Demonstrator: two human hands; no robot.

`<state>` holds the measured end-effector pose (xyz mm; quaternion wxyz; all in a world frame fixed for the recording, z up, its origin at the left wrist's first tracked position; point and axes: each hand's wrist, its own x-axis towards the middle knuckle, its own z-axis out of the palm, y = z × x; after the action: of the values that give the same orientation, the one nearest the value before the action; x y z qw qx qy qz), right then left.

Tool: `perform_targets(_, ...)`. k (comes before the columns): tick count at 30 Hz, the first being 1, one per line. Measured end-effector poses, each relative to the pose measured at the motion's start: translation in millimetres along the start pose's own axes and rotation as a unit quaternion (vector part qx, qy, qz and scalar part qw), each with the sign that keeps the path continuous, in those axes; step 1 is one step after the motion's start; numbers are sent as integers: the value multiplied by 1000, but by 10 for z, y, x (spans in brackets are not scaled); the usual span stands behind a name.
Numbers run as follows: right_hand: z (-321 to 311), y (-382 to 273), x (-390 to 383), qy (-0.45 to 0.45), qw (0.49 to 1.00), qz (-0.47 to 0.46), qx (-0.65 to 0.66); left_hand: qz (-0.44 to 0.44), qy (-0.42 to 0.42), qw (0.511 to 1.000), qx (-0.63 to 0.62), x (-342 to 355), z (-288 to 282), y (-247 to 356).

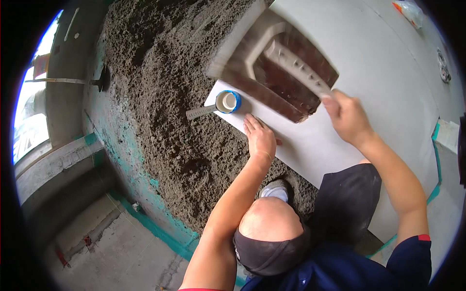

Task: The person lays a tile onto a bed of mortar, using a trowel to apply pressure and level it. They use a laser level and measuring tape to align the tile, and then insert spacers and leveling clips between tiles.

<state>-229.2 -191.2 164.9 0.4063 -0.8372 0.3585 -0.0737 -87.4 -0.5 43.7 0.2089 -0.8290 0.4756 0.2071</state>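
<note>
My left hand [260,139] lies flat near the edge of a large pale tile [388,106], fingers stretched out over its surface. A blue-rimmed round object [228,102], white inside, stands at the tile's corner just beyond those fingertips. Beside it, a grey strip [200,112] with markings reaches out over the mortar. My right hand [348,117] is closed around the near end of a broad flat trowel-like tool [291,68]. This tool has a brown plate and a pale, dotted handle; motion smears its far edge. It is held above the tile.
Loose grey mortar [179,97] covers the ground left of the tile and under its edge. My shoe [275,189] is on the mortar. A green-stained wall base [145,169] runs along the left. A clear plastic bag [408,13] lies far right.
</note>
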Motion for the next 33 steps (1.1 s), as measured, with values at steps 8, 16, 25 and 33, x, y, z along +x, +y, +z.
perform_targets(8, -179, -125, 458, -127, 987, 81, 47, -17, 66, 997, 41, 59, 37, 29)
perform_targets(16, 147, 148, 137, -77, 983, 141, -91, -3, 9, 1000, 28, 15, -74, -4)
perform_targets(25, -437, -355, 131, -125, 987, 76, 61, -10, 34, 998, 46, 11, -38, 2)
perform_targets(33, 173, 555, 327, -100, 973, 179, -110, 0, 76, 997, 19, 29, -23, -25)
